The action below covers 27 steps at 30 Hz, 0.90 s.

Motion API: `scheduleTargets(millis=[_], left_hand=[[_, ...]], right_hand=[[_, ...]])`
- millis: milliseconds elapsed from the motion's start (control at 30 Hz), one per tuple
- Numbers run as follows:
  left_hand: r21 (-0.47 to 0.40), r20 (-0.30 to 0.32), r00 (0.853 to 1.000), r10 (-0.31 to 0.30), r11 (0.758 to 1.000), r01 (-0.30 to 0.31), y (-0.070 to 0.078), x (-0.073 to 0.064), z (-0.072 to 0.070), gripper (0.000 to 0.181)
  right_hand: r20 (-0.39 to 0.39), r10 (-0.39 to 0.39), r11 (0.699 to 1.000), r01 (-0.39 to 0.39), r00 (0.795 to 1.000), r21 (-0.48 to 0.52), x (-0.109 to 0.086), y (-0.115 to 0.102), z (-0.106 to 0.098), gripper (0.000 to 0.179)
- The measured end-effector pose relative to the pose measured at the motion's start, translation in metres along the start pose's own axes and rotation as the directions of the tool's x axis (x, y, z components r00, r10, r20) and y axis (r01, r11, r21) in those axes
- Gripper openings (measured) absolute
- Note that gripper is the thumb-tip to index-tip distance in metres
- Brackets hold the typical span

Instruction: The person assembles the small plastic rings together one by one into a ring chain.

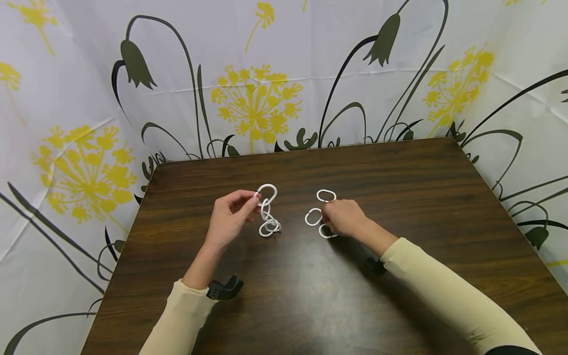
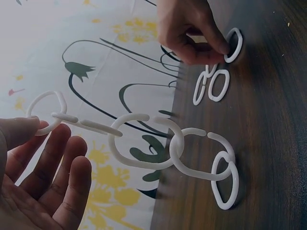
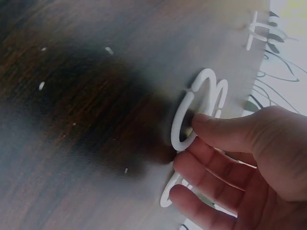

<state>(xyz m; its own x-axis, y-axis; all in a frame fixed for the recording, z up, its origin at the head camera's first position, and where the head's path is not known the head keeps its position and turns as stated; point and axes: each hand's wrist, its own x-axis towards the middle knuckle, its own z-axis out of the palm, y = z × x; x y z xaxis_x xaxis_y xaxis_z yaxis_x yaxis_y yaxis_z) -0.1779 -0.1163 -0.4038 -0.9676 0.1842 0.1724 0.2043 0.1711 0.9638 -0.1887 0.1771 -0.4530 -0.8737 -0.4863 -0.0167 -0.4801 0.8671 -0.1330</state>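
My left hand [image 1: 227, 217] pinches the top link of a chain of white C-shaped plastic links [image 1: 275, 191] between thumb and fingertips. From there the chain hangs down, and its lower links bunch near the tabletop. In the left wrist view the joined links [image 2: 177, 143] spread out one after another. Across from it, my right hand [image 1: 345, 217] is low over the table with thumb and fingers on the edge of a loose white link [image 3: 178, 120], pinching it. Two other loose links, a far link [image 1: 326, 190] and a left link [image 1: 306, 218], lie beside that hand.
A dark wood-grain table [image 1: 284, 305] carries everything. Behind it hangs a white curtain [image 1: 284, 44] printed with yellow and dark green flowers. Dark devices, including the left wrist device [image 1: 226, 289], are strapped at both wrists.
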Motion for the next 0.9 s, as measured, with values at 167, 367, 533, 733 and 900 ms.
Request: scheduleTargets(millis=[167, 367, 533, 733, 900], left_hand=[[0.008, 0.002, 1.0, 0.013, 1.0, -0.013, 0.0, -0.002, 0.0, 0.022], [0.007, 0.009, 1.0, 0.017, 1.0, -0.017, 0.0, -0.003, 0.0, 0.024], [0.011, 0.014, 1.0, 0.026, 1.0, -0.027, 0.001, -0.003, 0.0, 0.021], [0.005, 0.012, 1.0, 0.023, 1.0, -0.023, 0.001, -0.003, 0.001, 0.02], [0.004, 0.023, 1.0, 0.022, 1.0, -0.022, 0.002, -0.003, 0.0, 0.02]], right_hand=[[0.022, 0.012, 0.999, -0.013, 1.0, 0.043, -0.002, 0.0, -0.007, 0.018], [0.087, 0.007, 0.983, -0.023, 0.996, 0.185, 0.0, -0.001, -0.019, 0.009], [0.159, -0.006, 0.956, -0.041, 0.987, 0.29, 0.002, -0.004, -0.03, 0.007], [0.152, -0.042, 0.911, -0.025, 0.988, 0.412, 0.004, -0.004, -0.041, 0.006], [0.056, -0.035, 0.809, -0.004, 0.998, 0.588, 0.007, -0.005, -0.052, 0.005]])
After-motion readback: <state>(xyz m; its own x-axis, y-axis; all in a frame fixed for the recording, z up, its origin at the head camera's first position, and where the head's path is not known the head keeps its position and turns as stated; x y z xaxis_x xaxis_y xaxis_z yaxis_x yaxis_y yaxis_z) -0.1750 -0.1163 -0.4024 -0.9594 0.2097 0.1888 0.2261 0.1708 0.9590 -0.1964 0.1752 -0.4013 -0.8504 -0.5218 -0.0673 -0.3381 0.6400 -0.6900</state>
